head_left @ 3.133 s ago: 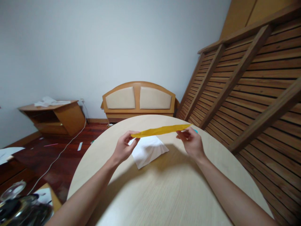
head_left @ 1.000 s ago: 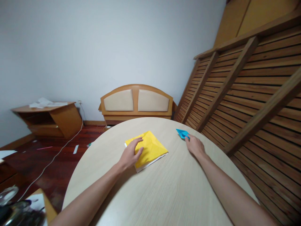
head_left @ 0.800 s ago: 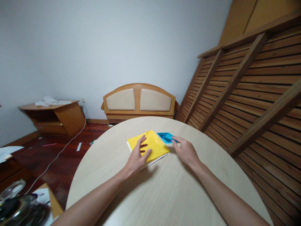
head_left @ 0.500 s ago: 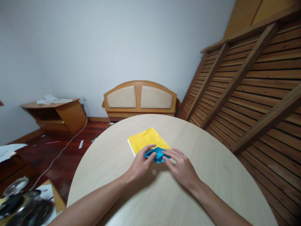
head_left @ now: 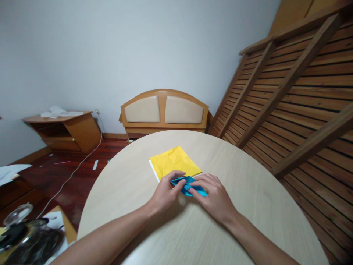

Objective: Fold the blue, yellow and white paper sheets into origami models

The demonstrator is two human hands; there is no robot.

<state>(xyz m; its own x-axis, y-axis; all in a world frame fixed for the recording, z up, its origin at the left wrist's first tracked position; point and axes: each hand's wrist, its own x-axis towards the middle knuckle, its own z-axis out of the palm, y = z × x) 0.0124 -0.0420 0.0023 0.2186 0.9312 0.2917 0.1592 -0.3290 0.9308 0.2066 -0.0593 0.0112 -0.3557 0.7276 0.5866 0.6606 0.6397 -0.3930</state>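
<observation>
You're in somebody's home, looks like a spare room used for storage: a padded headboard [head_left: 164, 110] leaning on the wall, a slatted bed frame [head_left: 298, 95] propped up on its side, a low wooden cabinet [head_left: 64, 130], dark wood floor [head_left: 60, 173], round tabletop [head_left: 248, 206].

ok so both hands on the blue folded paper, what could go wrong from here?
1. The blue folded paper is small and pinched between the left hand and right hand; an uneven grip could skew or tear a crease.
2. It sits right at the near edge of the yellow sheet, which lies loose on the table, so a nudge may shift that sheet.
</observation>
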